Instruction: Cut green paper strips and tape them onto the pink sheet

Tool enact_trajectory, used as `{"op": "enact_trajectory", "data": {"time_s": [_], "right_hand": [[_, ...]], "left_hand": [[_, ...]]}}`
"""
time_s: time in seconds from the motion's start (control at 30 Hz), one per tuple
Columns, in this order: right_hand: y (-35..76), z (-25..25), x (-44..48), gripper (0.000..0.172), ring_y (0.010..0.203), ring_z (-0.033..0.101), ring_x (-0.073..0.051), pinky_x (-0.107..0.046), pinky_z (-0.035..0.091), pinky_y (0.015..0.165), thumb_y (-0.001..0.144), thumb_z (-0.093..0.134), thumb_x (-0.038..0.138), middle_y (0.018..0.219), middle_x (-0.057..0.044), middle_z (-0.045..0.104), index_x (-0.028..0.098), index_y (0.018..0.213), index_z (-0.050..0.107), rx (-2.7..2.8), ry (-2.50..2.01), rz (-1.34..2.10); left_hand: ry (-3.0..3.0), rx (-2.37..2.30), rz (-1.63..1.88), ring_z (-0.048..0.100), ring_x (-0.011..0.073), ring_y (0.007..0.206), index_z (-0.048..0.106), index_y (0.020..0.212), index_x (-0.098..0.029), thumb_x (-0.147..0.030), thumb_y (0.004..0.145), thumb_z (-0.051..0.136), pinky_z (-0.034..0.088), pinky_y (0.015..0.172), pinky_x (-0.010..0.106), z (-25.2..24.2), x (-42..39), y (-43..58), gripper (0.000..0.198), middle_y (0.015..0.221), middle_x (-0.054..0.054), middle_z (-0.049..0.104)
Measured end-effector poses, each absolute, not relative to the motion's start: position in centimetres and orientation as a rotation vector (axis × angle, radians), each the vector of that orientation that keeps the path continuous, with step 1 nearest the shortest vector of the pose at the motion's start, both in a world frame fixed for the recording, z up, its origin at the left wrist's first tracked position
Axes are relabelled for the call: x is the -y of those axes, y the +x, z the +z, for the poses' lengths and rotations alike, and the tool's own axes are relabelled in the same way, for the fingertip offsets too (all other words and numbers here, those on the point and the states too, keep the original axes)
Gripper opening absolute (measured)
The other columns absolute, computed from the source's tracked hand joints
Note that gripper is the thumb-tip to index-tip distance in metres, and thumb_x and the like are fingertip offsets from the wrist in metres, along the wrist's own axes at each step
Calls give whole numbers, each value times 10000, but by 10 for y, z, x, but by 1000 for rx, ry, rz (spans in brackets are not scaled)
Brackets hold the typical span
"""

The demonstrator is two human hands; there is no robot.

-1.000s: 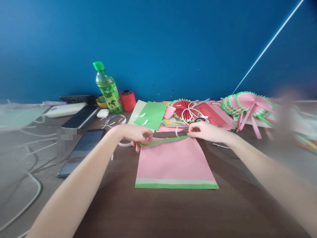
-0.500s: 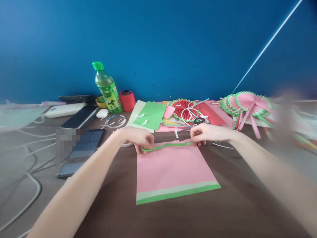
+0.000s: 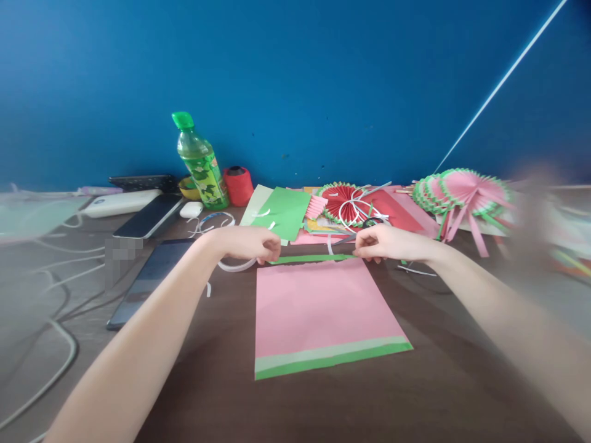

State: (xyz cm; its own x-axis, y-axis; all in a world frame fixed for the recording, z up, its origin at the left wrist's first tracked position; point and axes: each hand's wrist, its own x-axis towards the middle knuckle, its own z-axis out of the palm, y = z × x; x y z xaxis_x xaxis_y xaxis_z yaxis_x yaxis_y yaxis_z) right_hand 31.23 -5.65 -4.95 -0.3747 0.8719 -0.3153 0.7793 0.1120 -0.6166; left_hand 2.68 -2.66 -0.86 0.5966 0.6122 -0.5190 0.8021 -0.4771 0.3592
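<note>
A narrow green paper strip (image 3: 311, 259) stretches between my two hands, just beyond the far edge of a pink sheet of paper (image 3: 309, 301). My left hand (image 3: 255, 243) pinches its left end with fingers closed. At the other end, my right hand (image 3: 373, 242) has its thumb and fingertips closed on the strip. The pink sheet lies flat on the dark table, its far edge slightly ragged. Along its near edge run a pale green band (image 3: 318, 354) and a brighter green band (image 3: 323, 362).
Behind my hands lie green paper (image 3: 282, 212), a red folded-paper rosette (image 3: 341, 203) and scissors (image 3: 372, 223). Pink-green paper fans (image 3: 473, 189) stand at right. A green bottle (image 3: 201, 166), a red thread spool (image 3: 238, 186), phones (image 3: 150, 216) and white cables (image 3: 69, 344) are at left.
Both hands have moved the green strip away from me, from over the pink sheet's far part to beyond its far edge. The pink sheet has stayed nearly in place.
</note>
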Motion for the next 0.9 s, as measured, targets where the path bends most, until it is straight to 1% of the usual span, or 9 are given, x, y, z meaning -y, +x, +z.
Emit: {"op": "enact_trajectory", "data": {"time_s": [0.1, 0.2, 0.4, 0.57, 0.63, 0.73, 0.9], "right_hand": [[311, -50, 57, 268, 501, 516, -109, -242, 395, 511, 703, 564, 438, 587, -4, 564, 185, 629, 517, 2238, -1697, 1099], [310, -54, 56, 256, 502, 522, -111, -244, 392, 511, 700, 561, 429, 608, -5, 578, 187, 628, 518, 2244, -1704, 1100], [310, -63, 56, 236, 488, 510, -113, -244, 372, 483, 704, 549, 407, 580, 11, 560, 190, 617, 513, 2291, -1723, 1031], [312, -66, 55, 226, 488, 522, -114, -239, 364, 476, 710, 543, 393, 581, 11, 566, 187, 624, 509, 2301, -1736, 990], [314, -68, 55, 232, 494, 529, -115, -236, 364, 474, 712, 542, 399, 590, 11, 568, 187, 624, 507, 2302, -1722, 1001], [316, -73, 53, 236, 502, 527, -116, -231, 357, 464, 709, 547, 407, 591, 10, 565, 190, 627, 506, 2308, -1694, 994], [318, -78, 52, 247, 524, 539, -120, -222, 352, 457, 710, 545, 427, 619, -5, 599, 190, 645, 523, 2307, -1707, 983]], "left_hand": [[2317, -1165, -477, 549, 142, 789, 574, 828, -175, -233, 687, 480, 375, 624, 198, -11, 25, 27, 179, 920, 28, 628], [2294, -1162, -539, 555, 154, 830, 577, 901, -173, -232, 673, 483, 382, 646, 199, -15, 21, 27, 254, 977, 43, 630], [2296, -1145, -569, 562, 158, 772, 563, 946, -165, -280, 676, 498, 378, 599, 207, -18, 20, 27, 301, 919, 51, 640], [2236, -1166, -535, 564, 148, 748, 545, 1015, -186, -284, 656, 522, 363, 584, 203, -17, 22, 28, 373, 906, 21, 657], [2251, -1149, -529, 565, 150, 768, 566, 981, -179, -283, 658, 523, 369, 599, 202, -18, 21, 28, 342, 919, 24, 655], [2296, -1129, -533, 559, 148, 793, 609, 878, -169, -283, 673, 513, 373, 619, 196, -22, 19, 28, 253, 920, 27, 650], [2320, -1169, -564, 536, 136, 721, 639, 837, -161, -271, 673, 496, 358, 593, 196, -23, 21, 32, 244, 834, 21, 646]]}}
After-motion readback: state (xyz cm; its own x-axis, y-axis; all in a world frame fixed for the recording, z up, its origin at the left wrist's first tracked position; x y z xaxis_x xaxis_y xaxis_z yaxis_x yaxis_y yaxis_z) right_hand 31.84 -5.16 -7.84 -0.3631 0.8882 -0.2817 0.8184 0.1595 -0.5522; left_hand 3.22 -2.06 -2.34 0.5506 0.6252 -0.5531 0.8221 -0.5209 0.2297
